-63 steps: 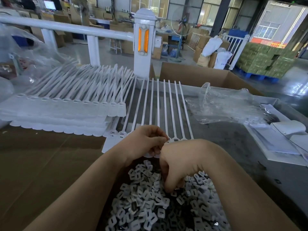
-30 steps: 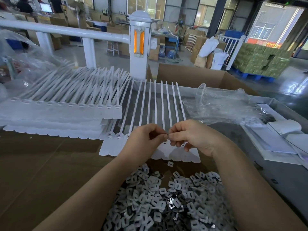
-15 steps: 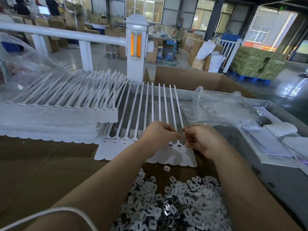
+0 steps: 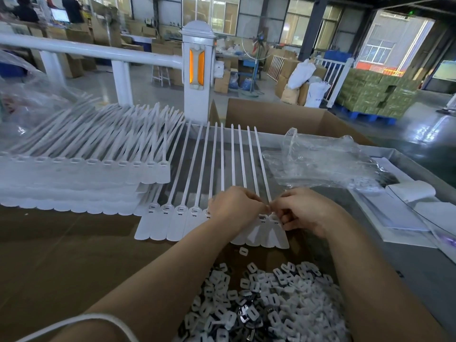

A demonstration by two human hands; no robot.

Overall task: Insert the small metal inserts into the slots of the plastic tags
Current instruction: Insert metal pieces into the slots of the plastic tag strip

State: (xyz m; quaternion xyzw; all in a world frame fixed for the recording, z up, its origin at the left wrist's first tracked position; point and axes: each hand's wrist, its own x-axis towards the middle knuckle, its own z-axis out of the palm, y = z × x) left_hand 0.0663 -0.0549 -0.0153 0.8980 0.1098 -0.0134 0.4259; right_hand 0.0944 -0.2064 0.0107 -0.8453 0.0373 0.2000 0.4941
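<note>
A joined strip of white plastic tags (image 4: 172, 225) lies flat on the brown cardboard surface, with the long tails pointing away from me. Several heads on the left of the strip show dark slots. My left hand (image 4: 234, 208) and my right hand (image 4: 306, 213) meet fingertip to fingertip just above the rightmost tag heads (image 4: 267, 219). Both hands pinch a small insert there, and the fingers mostly hide it. A heap of small inserts (image 4: 266, 297) fills the near foreground. One loose insert (image 4: 243, 251) lies just below the strip.
A tall stack of tag strips (image 4: 86, 174) sits to the left. A crumpled clear bag (image 4: 320, 164) and white papers (image 4: 407, 211) lie to the right. Behind stand an open cardboard box (image 4: 283, 117) and a white rail post (image 4: 198, 70).
My right hand left the insert heap and rose to meet my left hand. Both hands then shifted right along the strip to its last tag heads.
</note>
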